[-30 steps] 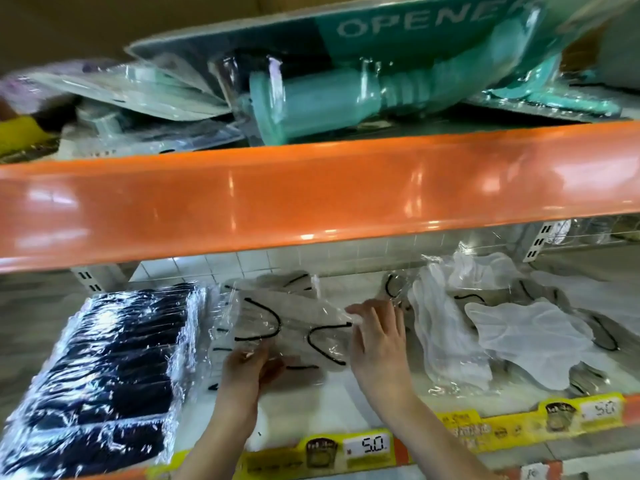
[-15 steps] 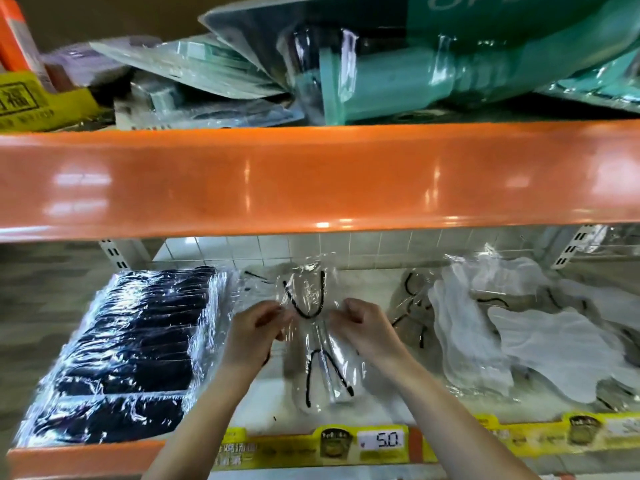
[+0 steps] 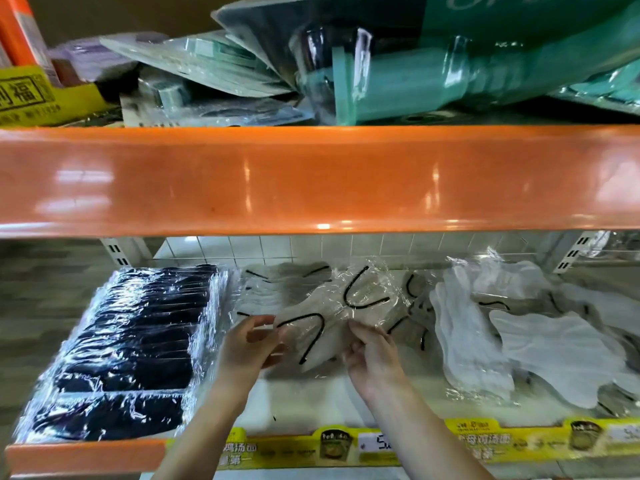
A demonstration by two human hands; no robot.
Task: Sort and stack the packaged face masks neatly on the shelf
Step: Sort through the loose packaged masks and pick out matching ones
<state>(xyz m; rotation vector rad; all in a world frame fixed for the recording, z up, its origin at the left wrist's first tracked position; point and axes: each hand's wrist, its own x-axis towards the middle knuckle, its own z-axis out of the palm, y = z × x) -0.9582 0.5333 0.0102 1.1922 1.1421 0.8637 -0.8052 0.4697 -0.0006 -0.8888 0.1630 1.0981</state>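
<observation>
**Clear-wrapped grey mask pack being held over the lower shelf**

Crinkled clear plastic is wrapping the grey face mask with black ear loops (image 3: 332,320), which both hands are holding just above the white lower shelf board (image 3: 311,403), between the two piles. The left hand (image 3: 247,348) is gripping the pack's left end, thumb and fingers curled round its edge. The right hand (image 3: 372,355) is pinching the pack from below at its middle, fingers bent onto the film. The pack is lying tilted, its right end higher and reaching toward the back of the shelf.

Just left of the hands, a neat stack of black masks in shiny clear wrap (image 3: 128,344) is sitting flat against the shelf's left end. More grey masks in wrap (image 3: 266,289) are lying behind the held pack. To the right, loose white masks in clear bags (image 3: 547,351) are sprawling in an untidy heap. An orange shelf beam (image 3: 311,178) is crossing above, carrying teal-and-clear packaged goods (image 3: 415,74). A yellow price strip (image 3: 467,441) is running along the front edge.
</observation>
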